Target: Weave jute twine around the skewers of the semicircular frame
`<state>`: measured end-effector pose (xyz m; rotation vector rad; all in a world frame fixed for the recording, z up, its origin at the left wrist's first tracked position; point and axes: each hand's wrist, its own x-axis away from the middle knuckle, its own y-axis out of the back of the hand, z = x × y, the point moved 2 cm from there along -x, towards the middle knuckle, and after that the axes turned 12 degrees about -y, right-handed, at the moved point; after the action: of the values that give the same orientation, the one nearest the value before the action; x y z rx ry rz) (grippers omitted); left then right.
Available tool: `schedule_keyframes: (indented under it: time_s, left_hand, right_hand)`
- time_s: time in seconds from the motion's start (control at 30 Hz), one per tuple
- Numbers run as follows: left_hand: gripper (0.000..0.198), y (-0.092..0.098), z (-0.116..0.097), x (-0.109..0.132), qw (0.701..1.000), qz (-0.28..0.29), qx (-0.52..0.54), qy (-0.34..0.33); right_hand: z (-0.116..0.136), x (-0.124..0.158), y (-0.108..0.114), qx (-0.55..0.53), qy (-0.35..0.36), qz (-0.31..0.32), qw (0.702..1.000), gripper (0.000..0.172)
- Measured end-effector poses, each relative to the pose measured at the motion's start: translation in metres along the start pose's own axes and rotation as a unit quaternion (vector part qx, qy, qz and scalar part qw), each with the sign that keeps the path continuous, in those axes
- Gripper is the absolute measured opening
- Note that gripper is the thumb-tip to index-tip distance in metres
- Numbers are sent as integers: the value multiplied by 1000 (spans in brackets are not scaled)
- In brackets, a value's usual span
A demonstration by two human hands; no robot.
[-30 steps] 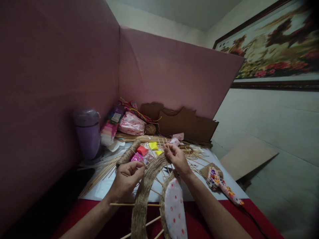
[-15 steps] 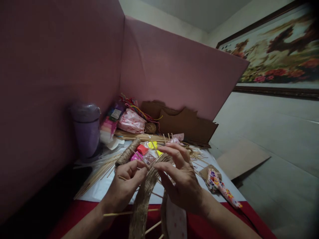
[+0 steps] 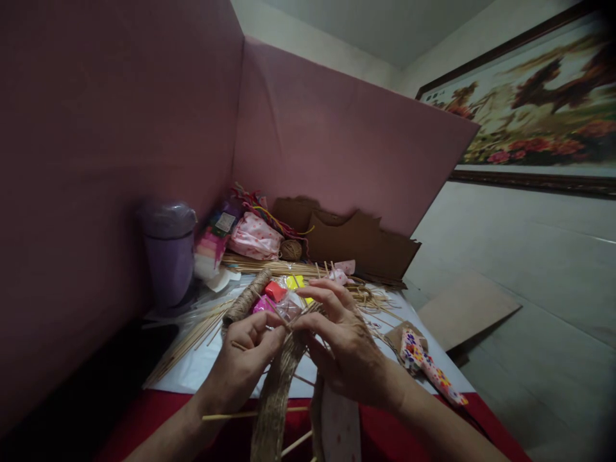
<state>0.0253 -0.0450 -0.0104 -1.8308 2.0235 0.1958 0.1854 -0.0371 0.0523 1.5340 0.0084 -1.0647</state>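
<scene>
A band wound from brown jute twine (image 3: 275, 401) curves in front of me, with thin wooden sticks (image 3: 255, 414) crossing through it. My left hand (image 3: 245, 356) is closed at the band's upper edge, pinching a thin stick between thumb and forefinger. My right hand (image 3: 344, 343) reaches over the band from the other side. Its thumb and forefinger close on the twine near the left fingertips, while the other fingers stay raised. What lies between the fingertips is too small to make out. Below the right hand hangs a pink-spotted white strip (image 3: 341, 423).
Behind my hands lie a twine roll (image 3: 248, 298), a red packet (image 3: 275, 291) and bundled sticks (image 3: 192, 340). A purple bin (image 3: 168, 263) stands left. Torn cardboard (image 3: 346, 240) leans at the back. A flower-patterned tool (image 3: 430, 362), with a cord, rests right.
The right hand has shifted slightly left and down, its forefinger now nearer the left fingertips. My left hand keeps its pinch almost in place.
</scene>
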Motion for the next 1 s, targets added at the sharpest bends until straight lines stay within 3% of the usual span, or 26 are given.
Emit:
schedule_keyframes:
  time_s: [0.8,1.0]
  left_hand:
    - [27,0,3,-2,1000,-13,7,-11]
    - [24,-1,-2,-3,1000,-9,9,-11]
  right_hand:
    - [-3,-3,0,-2,23,24,999,14]
    - [-6,2,-5,-18,17,-9,1000,16]
